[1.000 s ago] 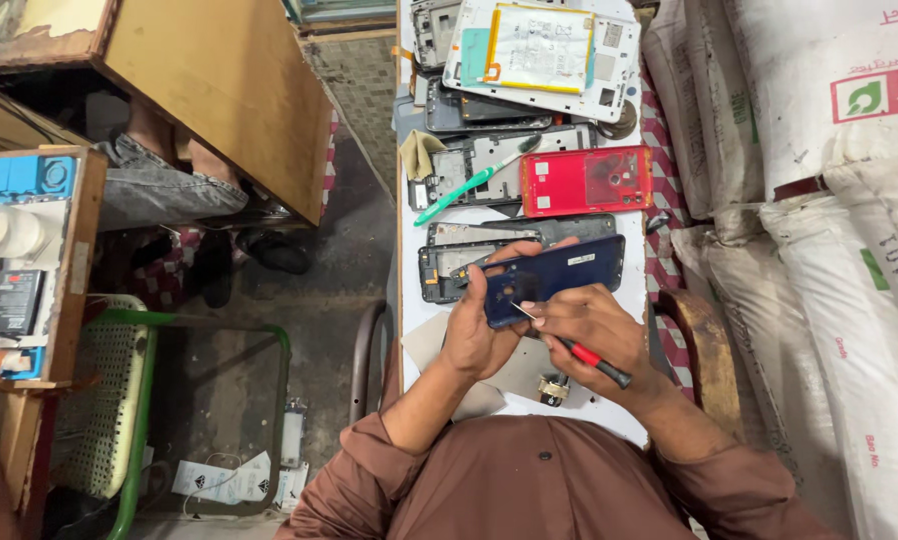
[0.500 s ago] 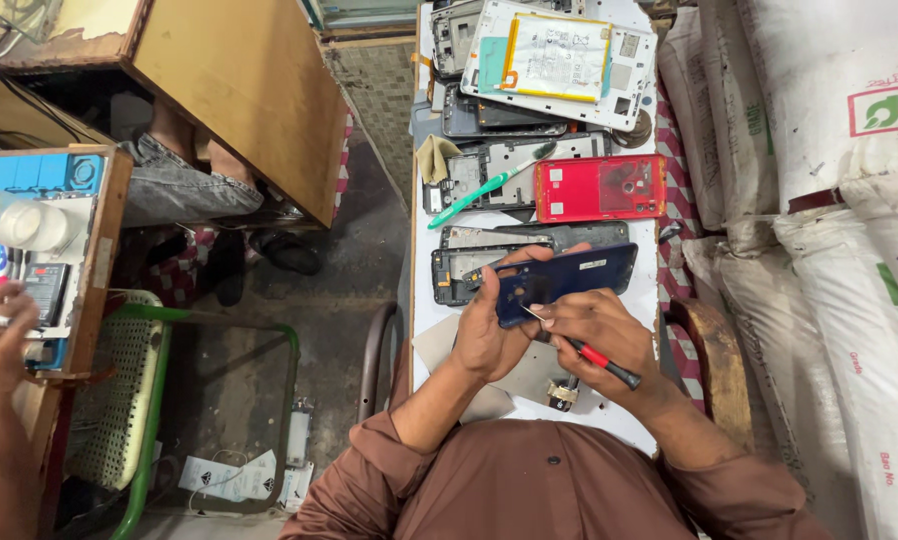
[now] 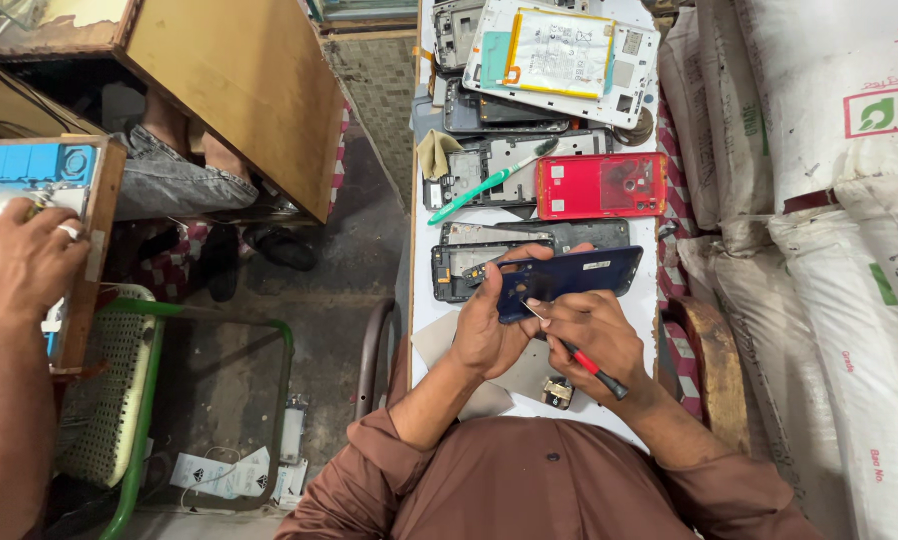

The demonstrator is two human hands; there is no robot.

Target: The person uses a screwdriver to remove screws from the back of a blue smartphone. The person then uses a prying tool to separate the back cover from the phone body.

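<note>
The left hand [image 3: 489, 325] is still gripping the dark blue phone shell [image 3: 569, 280]; the right hand [image 3: 589, 335], pinching a red-handled screwdriver [image 3: 579, 355], is keeping its tip at the shell's near edge, barely shifted.

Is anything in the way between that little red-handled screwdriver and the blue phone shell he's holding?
Nothing visible. The left hand holds the blue phone shell above the table, and the right hand brings the screwdriver straight to its lower edge, tip touching or nearly so.
</note>
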